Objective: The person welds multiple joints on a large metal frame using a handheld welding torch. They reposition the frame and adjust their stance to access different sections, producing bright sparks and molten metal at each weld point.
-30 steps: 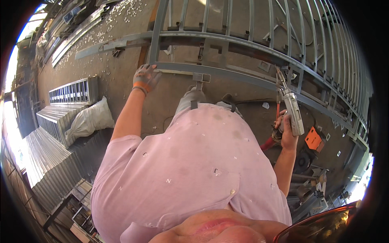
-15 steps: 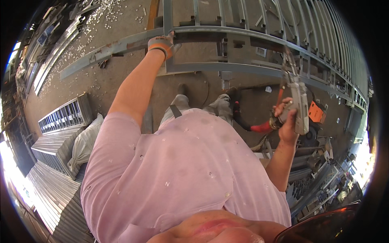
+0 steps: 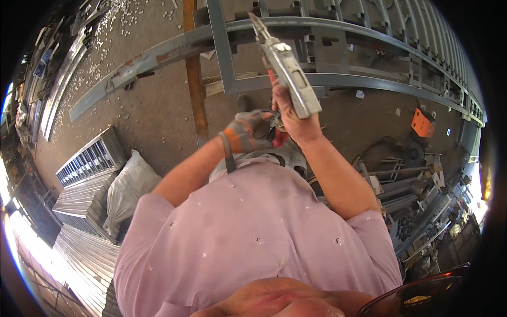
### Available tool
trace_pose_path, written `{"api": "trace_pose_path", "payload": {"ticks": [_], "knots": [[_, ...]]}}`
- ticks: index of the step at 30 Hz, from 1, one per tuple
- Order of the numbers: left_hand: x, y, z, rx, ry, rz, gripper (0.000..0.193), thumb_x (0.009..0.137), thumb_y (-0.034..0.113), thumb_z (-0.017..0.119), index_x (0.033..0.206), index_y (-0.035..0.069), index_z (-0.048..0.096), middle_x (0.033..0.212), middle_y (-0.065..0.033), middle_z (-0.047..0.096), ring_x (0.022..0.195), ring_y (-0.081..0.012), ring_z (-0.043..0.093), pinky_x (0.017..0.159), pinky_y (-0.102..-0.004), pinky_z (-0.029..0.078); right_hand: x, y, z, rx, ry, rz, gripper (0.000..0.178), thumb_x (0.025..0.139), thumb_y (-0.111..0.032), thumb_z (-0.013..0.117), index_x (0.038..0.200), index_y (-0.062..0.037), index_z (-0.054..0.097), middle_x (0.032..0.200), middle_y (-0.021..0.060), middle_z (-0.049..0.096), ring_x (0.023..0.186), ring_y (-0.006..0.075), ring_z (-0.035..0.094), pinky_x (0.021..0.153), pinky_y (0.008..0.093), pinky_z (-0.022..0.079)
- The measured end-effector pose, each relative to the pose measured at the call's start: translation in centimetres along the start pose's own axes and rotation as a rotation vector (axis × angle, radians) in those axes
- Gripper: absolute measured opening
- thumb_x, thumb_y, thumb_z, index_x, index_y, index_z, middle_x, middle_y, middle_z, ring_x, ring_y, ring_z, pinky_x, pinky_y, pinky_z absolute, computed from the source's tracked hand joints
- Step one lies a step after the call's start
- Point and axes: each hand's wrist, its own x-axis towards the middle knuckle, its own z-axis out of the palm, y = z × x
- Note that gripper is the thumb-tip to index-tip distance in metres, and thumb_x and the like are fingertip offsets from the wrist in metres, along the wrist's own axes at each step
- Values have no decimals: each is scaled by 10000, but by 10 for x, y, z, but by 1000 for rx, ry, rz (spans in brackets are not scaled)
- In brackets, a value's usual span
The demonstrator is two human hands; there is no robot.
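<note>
My right hand (image 3: 296, 116) is bare and wrapped around the grip of a grey, pistol-shaped welding gun (image 3: 291, 76). The gun's tapered nozzle points up and away, over the grey steel frame (image 3: 264, 82). A red hose end (image 3: 280, 138) shows below the grip. My left hand (image 3: 247, 132), in a grey and orange work glove, is right beside the bottom of the grip. Its fingers curl in by the hose; what they hold is partly hidden and slightly blurred. The frame's corner lies just ahead of both hands.
A long flat steel bar (image 3: 127, 71) extends left from the frame. An orange box (image 3: 421, 123) stands at the right on the floor. To the left are stacked slatted metal panels (image 3: 87, 193) and a white sack (image 3: 132, 185). Scrap metal (image 3: 417, 190) clutters the right.
My left hand has left the frame's corner and come back to the gun's grip. My right hand has swung the gun leftward, in front of my body.
</note>
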Motion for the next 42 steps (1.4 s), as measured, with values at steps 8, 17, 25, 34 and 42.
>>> {"api": "trace_pose_path", "payload": {"ticks": [8, 17, 25, 34, 42], "knots": [[-10, -21, 44, -801, -42, -502, 285, 1031, 217, 727, 1263, 64, 662, 966, 21, 697, 799, -71, 614, 724, -257, 527, 40, 31, 21, -75, -33, 103, 359, 1012, -392, 794, 1082, -48, 722, 863, -60, 625, 766, 68, 519, 673, 254, 449], [-20, -1, 49, -767, -5, -643, 233, 1053, 197, 692, 1206, 32, 630, 921, 11, 675, 781, -62, 590, 684, -263, 513, 46, 38, 21, 12, -74, 262, 388, 1017, -442, 763, 1119, -71, 706, 779, -74, 570, 654, 38, 481, 570, 243, 419], [-13, 8, 39, -670, 46, -655, 267, 1042, 161, 706, 1265, 21, 656, 1000, -28, 722, 852, -101, 630, 756, -299, 542, 57, 42, 21, 22, -79, 230, 476, 1034, -464, 723, 1277, -56, 687, 846, -59, 618, 654, 42, 519, 565, 237, 471], [-17, 1, 41, -577, 72, -653, 298, 1024, 148, 719, 1275, 2, 650, 1142, -128, 770, 1015, -234, 720, 874, -382, 559, 60, 45, 21, 16, -107, 237, 541, 1046, -489, 689, 1374, -60, 659, 837, -51, 613, 646, 47, 514, 561, 244, 474], [-14, 8, 33, -431, 18, -635, 317, 1026, 160, 706, 1292, 5, 631, 1144, -163, 767, 1043, -310, 735, 882, -410, 564, 62, 45, 21, 13, -117, 264, 557, 1038, -519, 686, 1345, -56, 656, 803, -47, 599, 645, 54, 521, 567, 248, 480]]}}
